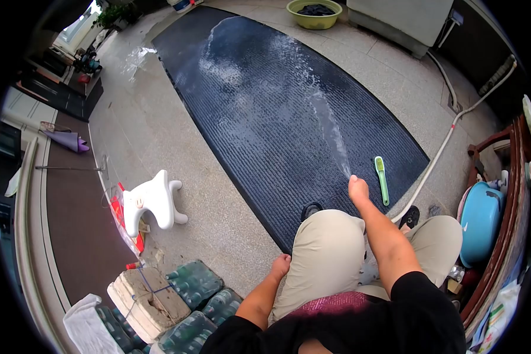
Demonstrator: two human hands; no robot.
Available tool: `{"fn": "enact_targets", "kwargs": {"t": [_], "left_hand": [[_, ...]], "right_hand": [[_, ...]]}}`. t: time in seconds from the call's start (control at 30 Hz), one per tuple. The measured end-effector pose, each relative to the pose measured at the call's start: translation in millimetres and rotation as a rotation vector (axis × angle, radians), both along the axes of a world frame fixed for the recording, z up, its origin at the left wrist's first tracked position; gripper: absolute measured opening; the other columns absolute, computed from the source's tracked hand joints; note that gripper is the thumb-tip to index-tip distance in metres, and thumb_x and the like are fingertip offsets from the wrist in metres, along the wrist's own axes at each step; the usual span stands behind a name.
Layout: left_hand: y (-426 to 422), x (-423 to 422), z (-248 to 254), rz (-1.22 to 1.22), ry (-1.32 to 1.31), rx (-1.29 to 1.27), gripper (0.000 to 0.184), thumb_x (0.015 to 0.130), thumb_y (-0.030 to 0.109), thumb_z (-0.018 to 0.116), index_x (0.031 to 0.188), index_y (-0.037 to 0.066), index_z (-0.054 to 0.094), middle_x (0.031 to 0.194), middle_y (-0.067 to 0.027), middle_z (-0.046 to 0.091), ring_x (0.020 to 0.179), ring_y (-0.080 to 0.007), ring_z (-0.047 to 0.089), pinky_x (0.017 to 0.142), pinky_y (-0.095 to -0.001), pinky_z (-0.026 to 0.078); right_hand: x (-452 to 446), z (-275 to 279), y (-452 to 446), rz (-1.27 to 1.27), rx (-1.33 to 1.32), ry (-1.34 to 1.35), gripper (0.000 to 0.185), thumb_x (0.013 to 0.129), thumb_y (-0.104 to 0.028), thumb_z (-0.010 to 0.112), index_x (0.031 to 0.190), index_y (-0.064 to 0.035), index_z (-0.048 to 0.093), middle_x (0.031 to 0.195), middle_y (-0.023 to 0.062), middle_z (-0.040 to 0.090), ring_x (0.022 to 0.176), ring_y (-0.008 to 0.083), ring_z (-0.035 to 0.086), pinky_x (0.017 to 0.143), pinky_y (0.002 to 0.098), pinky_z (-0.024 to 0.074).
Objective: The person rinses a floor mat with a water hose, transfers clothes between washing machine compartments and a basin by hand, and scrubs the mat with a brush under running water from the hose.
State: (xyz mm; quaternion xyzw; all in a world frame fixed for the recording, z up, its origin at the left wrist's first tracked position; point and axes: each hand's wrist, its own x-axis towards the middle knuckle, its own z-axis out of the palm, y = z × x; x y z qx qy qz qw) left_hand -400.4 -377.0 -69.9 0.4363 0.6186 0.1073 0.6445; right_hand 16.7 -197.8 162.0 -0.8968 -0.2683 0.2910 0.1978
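Observation:
My right hand [358,189] is closed at the near part of a dark ribbed mat [265,124], and a stream of water [331,133] shoots from it across the mat. The hose end inside the fist is mostly hidden. A green brush [382,180] lies on the mat just right of this hand. My left hand [281,265] is beside my left knee, near the mat's close corner, with its fingers curled; whether it holds anything is hidden. Wet, whitish patches show on the mat's far half.
A white stool [154,203] stands left of the mat, with packs of green bottles [196,284] nearer me. A pale hose [439,153] runs along the right. Beyond are a green basin [314,20] and, at right, a blue basin [479,224].

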Motion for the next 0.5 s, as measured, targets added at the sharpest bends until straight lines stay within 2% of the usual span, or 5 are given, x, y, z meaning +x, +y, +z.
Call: {"fn": "enact_targets", "kwargs": {"t": [0.2,0.3,0.43,0.5], "left_hand": [[-6.4,1.5,-14.1,0.080,-0.086,-0.058,0.033,0.091,0.035,0.049,0.106,0.010,0.065,0.106,-0.0177,0.066,0.102,-0.0356,0.061,0.088,-0.0428,0.048],[-4.0,6.2,-3.7,0.002,0.026,-0.003,0.034,0.091,0.036,0.048,0.105,0.010,0.065,0.106,-0.0178,0.066,0.103,-0.0356,0.061,0.088,-0.0430,0.047],[1.0,13.6,26.4,-0.056,0.129,0.014,0.034,0.091,0.036,0.048,0.105,0.010,0.065,0.106,-0.0182,0.066,0.103,-0.0361,0.060,0.088,-0.0435,0.047],[2.9,18.9,32.8,-0.066,0.187,0.025,0.034,0.091,0.036,0.048,0.105,0.010,0.064,0.106,-0.0187,0.066,0.103,-0.0367,0.060,0.088,-0.0438,0.047]], "right_hand": [[-17.6,-10.0,-6.9,0.178,-0.099,0.043,0.055,0.089,-0.037,0.035,0.094,0.0070,0.068,0.100,0.0333,0.061,0.101,0.0447,0.060,0.092,0.0492,0.0444],[-24.8,-9.9,-8.6,0.300,-0.061,0.057,0.054,0.089,-0.036,0.035,0.092,0.0065,0.067,0.097,0.0336,0.061,0.100,0.0461,0.059,0.089,0.0505,0.0444],[-35.7,8.9,-6.8,0.305,-0.040,0.066,0.052,0.089,-0.035,0.035,0.092,0.0047,0.068,0.096,0.0322,0.062,0.097,0.0463,0.059,0.088,0.0504,0.0448],[-34.2,6.3,-5.7,0.343,-0.038,0.054,0.051,0.089,-0.036,0.035,0.092,0.0015,0.069,0.099,0.0289,0.063,0.099,0.0436,0.060,0.089,0.0497,0.0456]]}}
